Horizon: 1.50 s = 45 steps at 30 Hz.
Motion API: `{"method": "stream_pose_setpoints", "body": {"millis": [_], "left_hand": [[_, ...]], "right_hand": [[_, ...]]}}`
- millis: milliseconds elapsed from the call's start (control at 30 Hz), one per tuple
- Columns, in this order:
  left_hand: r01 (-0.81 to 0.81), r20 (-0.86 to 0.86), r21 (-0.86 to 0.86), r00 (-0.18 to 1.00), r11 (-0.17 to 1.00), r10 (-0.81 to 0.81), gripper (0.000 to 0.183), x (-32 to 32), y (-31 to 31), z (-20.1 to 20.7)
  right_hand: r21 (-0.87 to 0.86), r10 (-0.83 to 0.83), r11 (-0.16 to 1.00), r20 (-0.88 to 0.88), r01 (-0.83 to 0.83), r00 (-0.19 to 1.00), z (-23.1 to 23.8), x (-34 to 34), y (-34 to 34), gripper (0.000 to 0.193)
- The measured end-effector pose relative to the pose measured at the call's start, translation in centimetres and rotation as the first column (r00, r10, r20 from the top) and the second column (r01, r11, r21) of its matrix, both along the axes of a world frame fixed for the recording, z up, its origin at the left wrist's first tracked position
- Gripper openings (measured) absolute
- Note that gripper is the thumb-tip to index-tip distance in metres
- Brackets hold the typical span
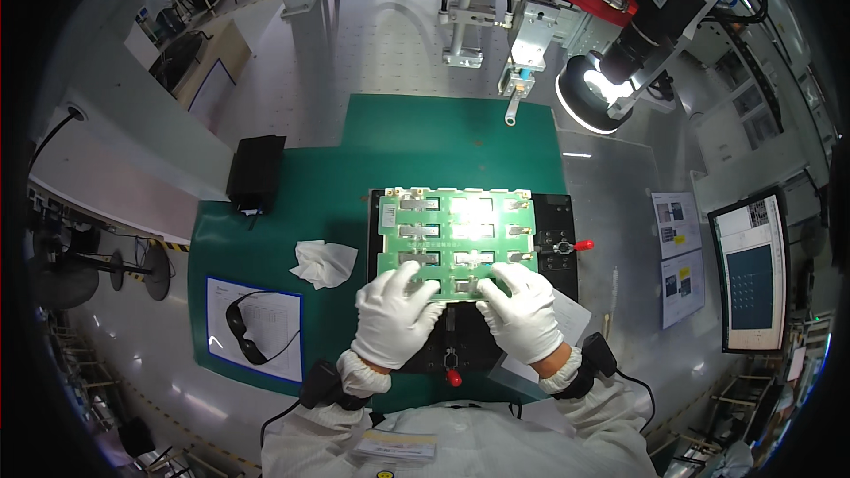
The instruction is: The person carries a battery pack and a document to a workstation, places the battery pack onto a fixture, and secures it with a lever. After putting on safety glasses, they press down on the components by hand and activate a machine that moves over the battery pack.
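Note:
A green circuit board panel [447, 246] with rows of rectangular cut-outs and small metal parts lies over a black fixture [560, 210]. My left hand [394, 317], in a white glove, is at the panel's near left edge, its thumb and fingers bent onto it. At the near right edge is my gloved right hand [522, 312], with its fingers curled over the board in the same way. Both hands look closed on this edge, though the undersides of the fingers are hidden. Strong glare washes out the upper middle cut-outs.
Red-tipped toggle clamps [583, 245] stick out from the fixture's right and near sides. A crumpled white cloth [324, 264] and dark glasses [245, 332] on a sheet lie left on the green mat [301, 168]. A ring light [595, 96] hangs above right; a monitor [753, 270] stands far right.

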<state>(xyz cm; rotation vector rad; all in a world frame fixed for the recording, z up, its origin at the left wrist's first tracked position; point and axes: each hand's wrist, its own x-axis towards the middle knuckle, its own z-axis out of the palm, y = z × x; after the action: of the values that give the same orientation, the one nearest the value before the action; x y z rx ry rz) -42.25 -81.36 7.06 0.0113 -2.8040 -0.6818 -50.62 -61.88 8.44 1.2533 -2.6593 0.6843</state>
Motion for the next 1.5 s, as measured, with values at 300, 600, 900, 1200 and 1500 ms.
{"method": "stream_pose_setpoints", "body": {"millis": [300,600,900,1200,1500], "left_hand": [[-0.116,0.001,-0.044,0.993,0.992,0.116,0.025,1.6,-2.6,-1.6],[-0.092,-0.025,0.030,0.995,0.995,0.093,0.029,0.4,-3.5,-1.7],[-0.115,-0.002,-0.052,0.993,0.992,0.115,0.043,-6.9,-4.5,-0.1],[-0.118,0.001,-0.113,0.993,0.986,0.119,0.038,-8.7,-5.0,-1.0],[-0.132,-0.071,-0.054,0.989,0.990,0.128,0.037,-6.9,-4.5,-0.4]], "right_hand": [[0.033,0.094,0.995,0.026,-0.095,0.995,-1.1,1.4,-4.6,0.030],[-0.094,0.142,0.986,0.026,-0.139,0.989,-0.6,-0.6,-5.4,0.019],[-0.040,-0.040,0.999,-0.089,0.037,0.995,-2.1,-8.2,-9.2,0.012],[0.076,-0.101,0.992,-0.041,0.104,0.994,-2.7,-9.0,-10.4,0.009],[-0.050,-0.102,0.994,-0.104,0.097,0.989,-2.2,-7.1,-7.7,0.011]]}}
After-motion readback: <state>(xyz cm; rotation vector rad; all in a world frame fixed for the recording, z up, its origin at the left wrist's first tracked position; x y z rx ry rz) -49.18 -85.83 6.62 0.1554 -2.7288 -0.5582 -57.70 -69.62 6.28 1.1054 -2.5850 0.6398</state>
